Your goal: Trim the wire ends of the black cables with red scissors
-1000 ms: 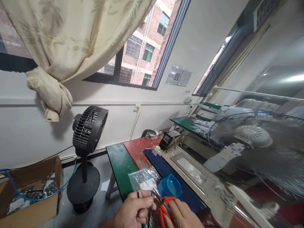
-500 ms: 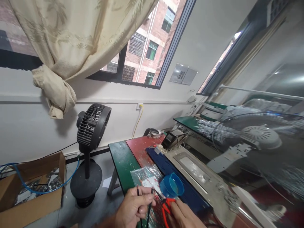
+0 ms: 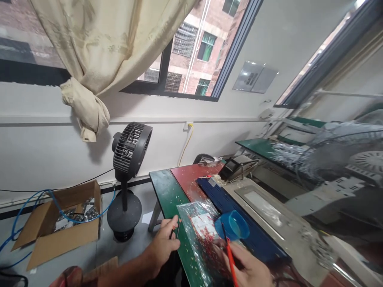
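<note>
Over the green table's left edge, my left hand pinches a thin black cable with a small orange-red tip. My right hand grips a red-handled tool, its dark narrow tip pointing up beside a blue plastic cup. Between the hands, a clear plastic bag with many small red pieces and a white label lies on the table. The hands are apart. Part of the tool is hidden by my right fingers.
A black fan stands on the floor left of the green table. Further left is an open cardboard box with blue tubing over it. A dark blue panel and a beige machine lie to the right.
The view has shifted, so the scene sits further right. My hands have moved apart, the left going left with the cable. The red tool has turned more upright beside the cup.
</note>
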Tool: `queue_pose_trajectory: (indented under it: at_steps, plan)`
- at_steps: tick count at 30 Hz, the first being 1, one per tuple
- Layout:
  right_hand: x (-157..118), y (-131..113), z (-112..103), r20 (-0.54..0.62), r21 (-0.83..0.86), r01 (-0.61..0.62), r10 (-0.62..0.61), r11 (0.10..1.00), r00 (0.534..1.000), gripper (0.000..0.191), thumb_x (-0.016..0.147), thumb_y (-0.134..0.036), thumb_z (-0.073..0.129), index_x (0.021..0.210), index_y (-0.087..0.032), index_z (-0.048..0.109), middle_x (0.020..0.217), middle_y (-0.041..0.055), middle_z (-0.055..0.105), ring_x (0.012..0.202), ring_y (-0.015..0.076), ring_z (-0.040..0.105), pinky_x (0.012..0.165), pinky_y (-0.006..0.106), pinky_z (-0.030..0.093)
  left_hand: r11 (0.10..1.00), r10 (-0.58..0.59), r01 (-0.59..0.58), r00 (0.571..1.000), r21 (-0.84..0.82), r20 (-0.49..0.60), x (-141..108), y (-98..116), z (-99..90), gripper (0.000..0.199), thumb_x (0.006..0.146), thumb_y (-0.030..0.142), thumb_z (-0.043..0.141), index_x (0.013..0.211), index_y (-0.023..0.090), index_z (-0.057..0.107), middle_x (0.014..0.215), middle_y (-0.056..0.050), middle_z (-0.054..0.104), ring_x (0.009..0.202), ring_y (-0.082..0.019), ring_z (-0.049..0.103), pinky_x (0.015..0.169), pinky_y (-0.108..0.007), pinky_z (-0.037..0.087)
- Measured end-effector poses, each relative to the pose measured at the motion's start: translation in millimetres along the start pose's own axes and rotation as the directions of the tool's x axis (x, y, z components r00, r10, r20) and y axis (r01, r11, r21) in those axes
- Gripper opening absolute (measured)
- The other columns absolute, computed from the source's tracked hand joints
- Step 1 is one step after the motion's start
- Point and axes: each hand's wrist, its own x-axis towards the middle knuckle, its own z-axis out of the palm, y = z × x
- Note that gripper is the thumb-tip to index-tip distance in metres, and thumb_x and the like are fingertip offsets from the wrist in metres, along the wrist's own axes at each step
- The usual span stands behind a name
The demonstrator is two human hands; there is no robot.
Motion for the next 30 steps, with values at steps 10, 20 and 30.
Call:
queue_pose_trajectory:
  at_steps: [10, 20, 30]
  plan:
    - [8, -44, 7, 0.033, 0.380, -0.183, 0.185, 0.907, 0.982, 0.020, 0.068, -0.037, 0.068, 0.076, -0.020, 0.074, 0.072, 0.0053, 0.072, 0.068, 0.0226, 0.066, 0.061, 0.025, 0.052, 0.881, 0.256, -0.308, 0.949, 0.359, 0.184, -4, -6, 17.3, 0.076, 0.066, 0.004, 0.036, 0.139, 0.024, 0.025, 0.135, -0.003, 0.029, 0.125, -0.019, 0.029, 0.106, -0.031, 0.020]
    - [11, -52, -3, 0.031, 0.474, -0.250, 0.268, 0.844, 0.963, 0.029, 0.072, -0.044, 0.063, 0.068, -0.016, 0.070, 0.059, 0.0011, 0.062, 0.059, 0.0178, 0.058, 0.057, 0.023, 0.046, 0.945, 0.301, -0.325, 0.905, 0.031, 0.300, 8, -15, 50.6, 0.062, 0.069, 0.008, 0.051, 0.129, 0.020, 0.043, 0.116, -0.009, 0.049, 0.107, -0.020, 0.049, 0.092, -0.031, 0.038]
    - [14, -46, -5, 0.131, 0.706, -0.442, 0.512, 0.553, 0.849, 0.034, 0.061, -0.048, 0.072, 0.057, -0.015, 0.061, 0.047, -0.0032, 0.050, 0.045, 0.0103, 0.043, 0.045, 0.021, 0.035, 0.958, 0.026, 0.033, 0.979, -0.284, 0.203, 14, -5, 49.0, 0.043, 0.052, 0.040, 0.079, 0.077, 0.010, 0.061, 0.056, -0.001, 0.058, 0.046, -0.010, 0.051, 0.048, -0.025, 0.037]
